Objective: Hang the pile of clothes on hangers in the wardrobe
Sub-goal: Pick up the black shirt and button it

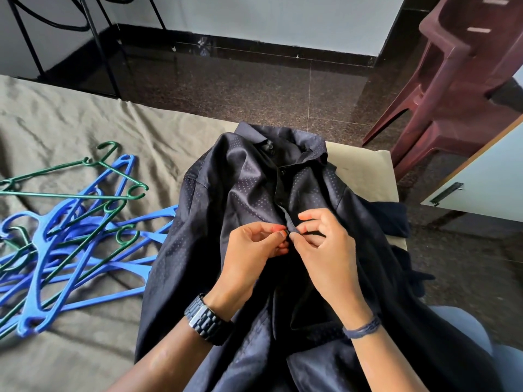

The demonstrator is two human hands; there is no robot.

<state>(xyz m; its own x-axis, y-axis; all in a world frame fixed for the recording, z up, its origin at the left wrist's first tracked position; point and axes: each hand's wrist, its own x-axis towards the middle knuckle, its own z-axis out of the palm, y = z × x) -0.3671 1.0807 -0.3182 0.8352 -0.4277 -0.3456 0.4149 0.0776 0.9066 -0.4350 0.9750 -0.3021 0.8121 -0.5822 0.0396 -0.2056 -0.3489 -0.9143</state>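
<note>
Lay spread across the near edge of the bed, collar toward the far side: a dark dotted shirt [243, 193], front up, its lower part draped over the lap and cut off by the bottom of the frame. Met at the button placket, halfway down the front. Pinched the left flap of the placket between thumb and curled fingers: the left hand [252, 256], wrist angled in from the lower left, a dark link watch [206, 321] around it. Pinched the right flap just beside it: the right hand [322, 250], fingers bent and clamped on the cloth, forearm rising from the lower right, a dark thread band [362, 329] at the wrist. Touched or nearly touched at the fingertips; whether a button sat between them could not be told, being too small and dark.

Lay partly under the shirt on the right, spilling over the bed's edge: more dark clothing [393, 219], its shape hard to make out. Sprawled to the left on the wrinkled olive sheet [70, 123]: a tangle of blue hangers [68, 250] with a few green hangers [85, 190] across them, cut off at the left edge. Stood far right on the speckled floor [254, 89]: stacked maroon plastic chairs [452, 66]. Showed at the right edge: a pale door with a metal handle [447, 193].
</note>
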